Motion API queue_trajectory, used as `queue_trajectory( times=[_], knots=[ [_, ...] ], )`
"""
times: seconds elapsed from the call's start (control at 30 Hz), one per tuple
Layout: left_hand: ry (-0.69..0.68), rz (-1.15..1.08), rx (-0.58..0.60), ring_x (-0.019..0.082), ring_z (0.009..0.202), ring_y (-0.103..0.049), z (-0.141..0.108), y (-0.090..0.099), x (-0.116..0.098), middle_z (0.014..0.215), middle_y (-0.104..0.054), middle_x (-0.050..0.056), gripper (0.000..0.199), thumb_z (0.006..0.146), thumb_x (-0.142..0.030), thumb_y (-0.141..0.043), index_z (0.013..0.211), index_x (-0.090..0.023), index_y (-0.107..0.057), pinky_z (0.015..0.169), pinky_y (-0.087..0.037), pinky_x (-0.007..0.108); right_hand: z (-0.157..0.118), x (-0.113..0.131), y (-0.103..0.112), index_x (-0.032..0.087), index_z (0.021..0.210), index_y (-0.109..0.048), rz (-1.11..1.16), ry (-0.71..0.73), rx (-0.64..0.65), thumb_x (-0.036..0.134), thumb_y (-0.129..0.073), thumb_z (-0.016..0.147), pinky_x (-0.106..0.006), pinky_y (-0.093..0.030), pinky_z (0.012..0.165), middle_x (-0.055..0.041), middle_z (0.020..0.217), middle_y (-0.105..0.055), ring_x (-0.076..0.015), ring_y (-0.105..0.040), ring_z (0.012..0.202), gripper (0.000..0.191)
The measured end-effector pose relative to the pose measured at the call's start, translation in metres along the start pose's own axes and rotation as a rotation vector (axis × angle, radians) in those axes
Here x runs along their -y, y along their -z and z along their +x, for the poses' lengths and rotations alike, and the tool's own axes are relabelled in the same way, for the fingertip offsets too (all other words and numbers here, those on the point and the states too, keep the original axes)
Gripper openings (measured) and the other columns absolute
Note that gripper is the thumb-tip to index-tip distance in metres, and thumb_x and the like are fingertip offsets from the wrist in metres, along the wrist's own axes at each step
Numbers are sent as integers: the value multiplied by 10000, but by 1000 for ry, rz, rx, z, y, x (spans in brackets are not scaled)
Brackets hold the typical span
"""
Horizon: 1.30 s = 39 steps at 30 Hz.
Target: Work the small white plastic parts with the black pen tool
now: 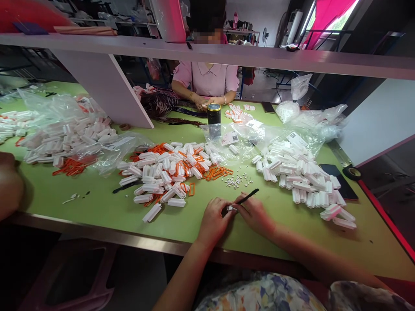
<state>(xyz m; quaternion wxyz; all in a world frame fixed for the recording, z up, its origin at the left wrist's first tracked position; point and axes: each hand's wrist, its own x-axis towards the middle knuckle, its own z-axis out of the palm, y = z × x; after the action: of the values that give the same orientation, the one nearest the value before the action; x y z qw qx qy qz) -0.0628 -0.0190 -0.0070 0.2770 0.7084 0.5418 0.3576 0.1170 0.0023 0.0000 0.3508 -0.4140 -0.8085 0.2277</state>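
Note:
Just above the near part of the table, my left hand (pixel 214 219) pinches a small white plastic piece (pixel 231 207), mostly covered by the fingers. My right hand (pixel 257 216) is closed around a slim black tool (pixel 248 196) whose kind I cannot make out; one end points up and away to the right. Both hands meet at the white piece. Beyond them lie scattered tiny white pegs (pixel 238 179). On the left is a pile of white plastic housings (pixel 158 172) mixed with orange frames (pixel 218 172). More white housings (pixel 300 172) are heaped on the right.
A shelf (pixel 259 55) spans the table (pixel 113 201). Across from me a person in a pink shirt (pixel 212 80) sits near a black can (pixel 214 116). Clear plastic bags (pixel 243 140), a dark tablet-like slab (pixel 345 183) and tape (pixel 352 172) lie around. Another person's arm (pixel 9 185) rests at left.

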Motion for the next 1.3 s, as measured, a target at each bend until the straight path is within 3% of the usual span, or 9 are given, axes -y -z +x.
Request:
queue_trajectory(
  times=[0.27, 0.33, 0.4, 0.5, 0.83, 0.97, 1.17, 1.3],
  knots=[
    [0, -11, 23, 234, 942, -630, -2, 2, 3, 944, -699, 48, 75, 883, -206, -646, 941, -219, -691, 874, -498, 383, 1, 8, -1, 229, 912, -656, -194, 178, 95, 199, -501, 1023, -486, -411, 1147, -23, 855, -722, -166, -687, 774, 192],
    [-2, -34, 34, 237, 965, -628, -3, 4, 4, 964, -700, 56, 94, 889, -222, -656, 969, -217, -705, 883, -499, 381, 3, 5, 0, 225, 910, -652, -144, 123, 90, 223, -511, 1022, -466, -455, 1101, -23, 850, -718, -171, -688, 781, 180],
    [5, -50, 39, 237, 973, -626, -4, 6, 3, 967, -697, 58, 126, 895, -232, -663, 1007, -220, -719, 883, -499, 377, 3, 1, 1, 220, 903, -639, -32, 6, 58, 280, -531, 1017, -388, -551, 934, -26, 838, -711, -181, -686, 785, 168],
    [18, -50, 49, 232, 958, -623, -4, 6, 2, 947, -691, 52, 147, 896, -220, -667, 1029, -223, -732, 868, -494, 366, 2, -5, 2, 216, 900, -617, 123, -126, 0, 341, -546, 1007, -295, -555, 726, -30, 832, -698, -181, -673, 772, 180],
    [27, -43, 64, 231, 948, -608, -2, 6, 0, 934, -684, 55, 153, 908, -240, -660, 1037, -220, -737, 872, -482, 368, 0, -6, -3, 216, 916, -604, 151, -141, -4, 352, -543, 1012, -309, -531, 747, -39, 863, -687, -187, -657, 804, 177],
    [21, -54, 55, 230, 937, -616, -2, 6, 0, 922, -691, 47, 129, 892, -244, -676, 1005, -217, -732, 865, -485, 365, 0, -2, -1, 227, 904, -620, 69, -77, -19, 340, -530, 1024, -346, -551, 811, -40, 853, -702, -199, -662, 816, 187],
    [20, -57, 21, 237, 953, -619, -4, 1, 7, 939, -698, 54, 112, 884, -223, -655, 976, -214, -719, 874, -489, 377, -1, 10, -3, 229, 937, -654, -161, 144, 47, 212, -493, 1030, -467, -440, 1119, -24, 873, -735, -169, -691, 794, 187],
    [17, -41, 8, 236, 955, -619, -4, -1, 9, 942, -700, 54, 137, 879, -175, -625, 981, -208, -711, 879, -489, 385, -2, 9, -5, 225, 927, -665, -248, 211, 91, 165, -507, 1002, -489, -406, 1146, -46, 903, -737, -177, -699, 851, 184]
  ],
)
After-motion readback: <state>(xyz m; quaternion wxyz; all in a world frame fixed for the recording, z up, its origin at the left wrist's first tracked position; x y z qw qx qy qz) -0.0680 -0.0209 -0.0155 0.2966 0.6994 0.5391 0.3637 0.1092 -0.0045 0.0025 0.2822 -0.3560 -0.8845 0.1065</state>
